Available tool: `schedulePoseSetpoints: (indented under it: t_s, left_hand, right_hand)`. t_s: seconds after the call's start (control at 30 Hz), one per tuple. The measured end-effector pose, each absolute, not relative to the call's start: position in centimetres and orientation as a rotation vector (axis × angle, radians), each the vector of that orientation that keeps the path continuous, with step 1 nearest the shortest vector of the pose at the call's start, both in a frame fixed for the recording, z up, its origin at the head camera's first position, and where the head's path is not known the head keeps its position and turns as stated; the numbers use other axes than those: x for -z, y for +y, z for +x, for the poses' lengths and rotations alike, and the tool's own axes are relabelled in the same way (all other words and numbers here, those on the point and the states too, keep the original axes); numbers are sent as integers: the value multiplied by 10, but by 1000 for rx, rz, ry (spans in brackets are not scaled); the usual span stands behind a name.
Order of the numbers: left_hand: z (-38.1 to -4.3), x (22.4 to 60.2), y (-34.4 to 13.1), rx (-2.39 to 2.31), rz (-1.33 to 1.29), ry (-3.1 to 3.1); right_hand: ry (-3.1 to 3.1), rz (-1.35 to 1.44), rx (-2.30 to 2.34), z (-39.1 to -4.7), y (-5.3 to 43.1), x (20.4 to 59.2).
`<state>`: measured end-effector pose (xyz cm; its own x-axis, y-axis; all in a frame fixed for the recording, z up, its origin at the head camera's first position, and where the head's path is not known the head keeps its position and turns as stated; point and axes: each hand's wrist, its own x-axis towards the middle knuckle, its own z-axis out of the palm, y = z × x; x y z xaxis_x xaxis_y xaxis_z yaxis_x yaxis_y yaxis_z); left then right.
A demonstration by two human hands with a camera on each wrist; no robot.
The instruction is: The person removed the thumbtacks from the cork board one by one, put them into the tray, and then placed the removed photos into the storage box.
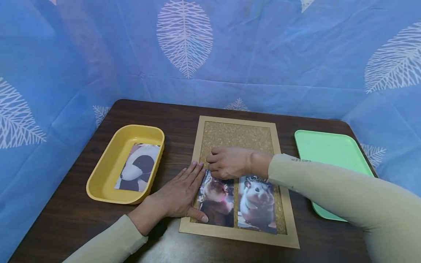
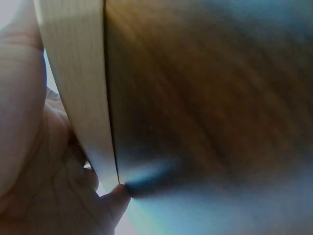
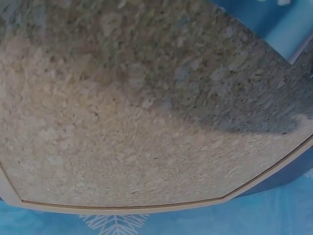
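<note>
A wood-framed cork board lies on the table. Two photo prints rest side by side on its lower half: a left photo of a furry animal, and a right photo of a hamster. My left hand lies spread over the board's left edge, its fingers straight and its thumb by the left photo. In the left wrist view, that hand is beside the wooden frame. My right hand, fingers bent, covers the left photo's top edge; anything between its fingertips is hidden. The right wrist view shows bare cork.
On the left stands a yellow tray with another photo of a black-and-white animal inside. A green tray lies at the right, partly beneath my right forearm. Blue leaf-patterned cloth hangs behind the dark wooden table.
</note>
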<state>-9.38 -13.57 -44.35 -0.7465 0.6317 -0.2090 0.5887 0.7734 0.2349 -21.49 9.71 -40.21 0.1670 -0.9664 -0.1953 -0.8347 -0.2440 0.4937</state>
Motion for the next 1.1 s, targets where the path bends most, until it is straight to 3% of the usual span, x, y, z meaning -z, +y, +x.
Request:
schedulePoseSetpoints:
  t_s: [1.1]
  left_hand:
    - [-94,445,-135,-227,975,2715]
  right_hand:
    - [-1748,2181,688,-216,101,401]
